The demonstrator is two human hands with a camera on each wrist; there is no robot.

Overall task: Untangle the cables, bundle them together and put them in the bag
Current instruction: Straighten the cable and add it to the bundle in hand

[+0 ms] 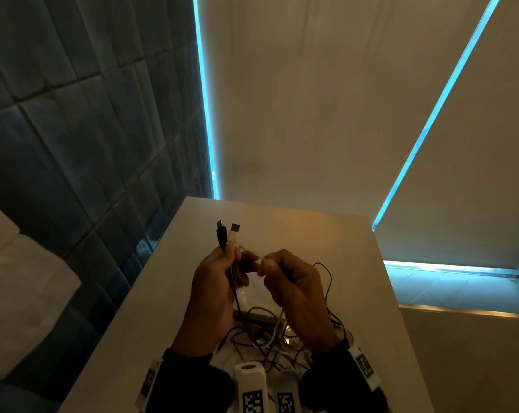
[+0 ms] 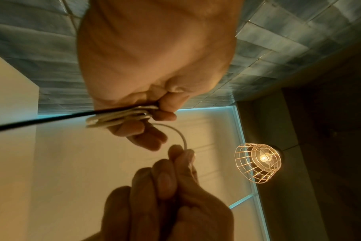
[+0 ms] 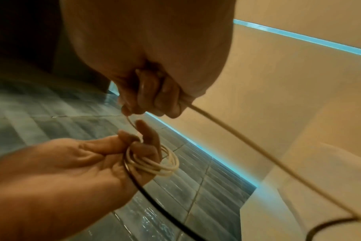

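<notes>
Left hand (image 1: 213,289): raised above the worktop; fingers (image 2: 165,116) curled round a white coil and a black cable, both gripped together.
Right hand (image 1: 297,289): level with the left and just beside it; fingers (image 3: 155,96) clenched round the white cable, pinched near the thumb.
White cable (image 3: 227,130): thin, round and smooth; it is seen running from the right fist in a short arc to the left hand, and trailing down from the fist to the heap.
White coil (image 3: 155,164): several neat round loops, stacked flat, held against the left palm.
Black cable (image 2: 41,119): thin, glossy and taut, passed through the left grip beside the coil.
Plugs: a black plug (image 1: 221,234) and a white plug (image 1: 233,234), both rectangular with metal tips, held upright side by side above the left fist.
Heap (image 1: 261,335): loose, thin dark and pale wires, looped over one another on the worktop beneath the hands; the separate cables cannot be told apart.
Bag: cannot be made out with certainty.
Worktop (image 1: 326,234): flat, pale and matt, with straight edges.
Wall (image 1: 73,114): blue-grey rectangular tiles, slightly glossy, with dark joints.
Light strips (image 1: 206,114): narrow, straight, cyan lines along pale panels.
Lamp (image 2: 258,163): a domed wire cage round a lit bulb.
Wrist bands (image 1: 362,365): white, printed with black square codes.
</notes>
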